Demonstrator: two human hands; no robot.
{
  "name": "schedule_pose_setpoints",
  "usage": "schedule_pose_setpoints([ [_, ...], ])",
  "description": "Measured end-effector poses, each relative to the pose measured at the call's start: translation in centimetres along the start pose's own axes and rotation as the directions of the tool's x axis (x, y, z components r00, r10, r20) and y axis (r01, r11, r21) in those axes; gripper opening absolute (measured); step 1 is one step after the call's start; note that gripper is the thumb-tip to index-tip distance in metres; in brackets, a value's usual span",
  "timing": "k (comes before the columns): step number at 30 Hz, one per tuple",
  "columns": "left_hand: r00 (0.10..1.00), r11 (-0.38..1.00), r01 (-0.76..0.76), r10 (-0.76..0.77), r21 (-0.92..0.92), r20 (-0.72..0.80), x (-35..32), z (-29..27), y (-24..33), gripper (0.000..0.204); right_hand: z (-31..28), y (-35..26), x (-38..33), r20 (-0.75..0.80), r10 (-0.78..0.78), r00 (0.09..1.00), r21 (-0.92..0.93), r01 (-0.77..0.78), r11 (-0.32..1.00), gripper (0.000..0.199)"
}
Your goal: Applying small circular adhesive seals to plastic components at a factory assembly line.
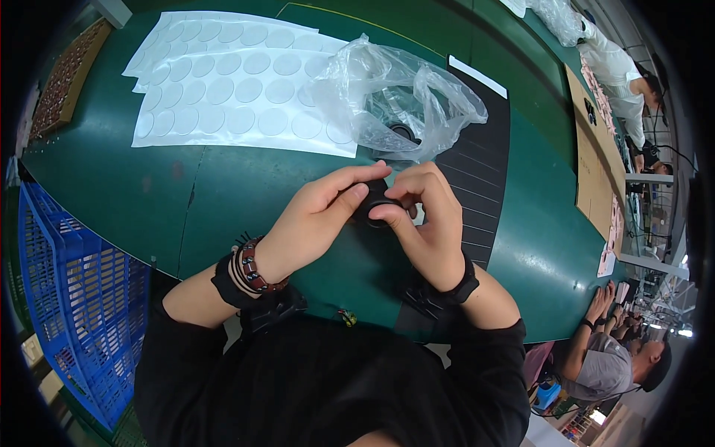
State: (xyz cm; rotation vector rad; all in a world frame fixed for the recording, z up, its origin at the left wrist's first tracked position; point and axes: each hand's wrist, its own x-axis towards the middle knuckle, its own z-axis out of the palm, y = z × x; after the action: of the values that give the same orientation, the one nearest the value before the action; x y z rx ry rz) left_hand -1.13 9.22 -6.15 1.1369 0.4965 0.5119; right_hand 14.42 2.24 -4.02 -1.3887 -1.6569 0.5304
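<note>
Between my two hands, above the green table, is a small rounded black part [377,195]; its exact kind is hard to make out. My left hand [316,212] pinches it from the left with thumb and fingers. From the right, the curled fingers and thumb of my right hand [430,216] grip the same part. Just beyond my fingers lies a crumpled clear plastic bag [447,97] with a black ring-like piece [403,134] showing in it. White sheets of round clear stickers [238,89] spread out left of the bag, which overlaps their right end.
A black sheet with pale lines [477,171] runs along the right of my hands. The green table [246,171] has a blue plastic crate [82,298] at its left edge. Cardboard [592,149] lies far right, where other people [611,365] sit. A cardboard tray [71,82] stands far left.
</note>
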Motion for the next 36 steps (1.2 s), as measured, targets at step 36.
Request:
schedule_pose_setpoints([
  [36,0.791,0.49,-0.575,0.538,0.655,0.292,0.2,0.5,2.1,0.044,-2.6,-0.5,-0.6,0.014,-0.324,0.946,-0.201,0.32,0.926,0.063],
])
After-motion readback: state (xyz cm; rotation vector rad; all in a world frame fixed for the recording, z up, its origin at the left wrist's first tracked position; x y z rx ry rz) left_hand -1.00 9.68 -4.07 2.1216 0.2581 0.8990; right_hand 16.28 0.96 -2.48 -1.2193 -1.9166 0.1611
